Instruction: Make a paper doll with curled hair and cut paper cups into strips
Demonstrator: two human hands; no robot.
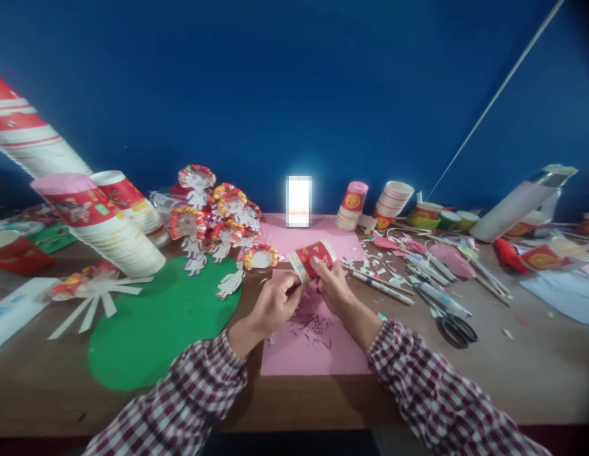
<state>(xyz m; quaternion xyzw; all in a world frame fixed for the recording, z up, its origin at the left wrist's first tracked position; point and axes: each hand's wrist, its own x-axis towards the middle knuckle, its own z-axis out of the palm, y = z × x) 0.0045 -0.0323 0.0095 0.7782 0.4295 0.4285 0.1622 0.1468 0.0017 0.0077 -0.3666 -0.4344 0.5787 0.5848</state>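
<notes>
A red paper cup [312, 258] with gold print is tilted between my two hands, above a pink sheet [318, 354] that carries dark handwriting. My left hand [278, 303] has its fingers curled in at the cup's lower left end. On the right side, my right hand [336, 285] grips the cup, thumb lying across its printed wall. The fingers under the cup are hidden. A marker pen [382, 288] lies just right of my right hand. Left of my hands rest a paper ring [261, 256] and a white paper figure [229, 284].
Scissors [453, 326] and a pile of pens lie at right among paper scraps. Paper-figure crafts [198, 187] stand back left, beside leaning cup stacks [118, 228]. A green sheet [156, 342] covers the left table. A bright pixelated screen [299, 201] stands before the blue wall.
</notes>
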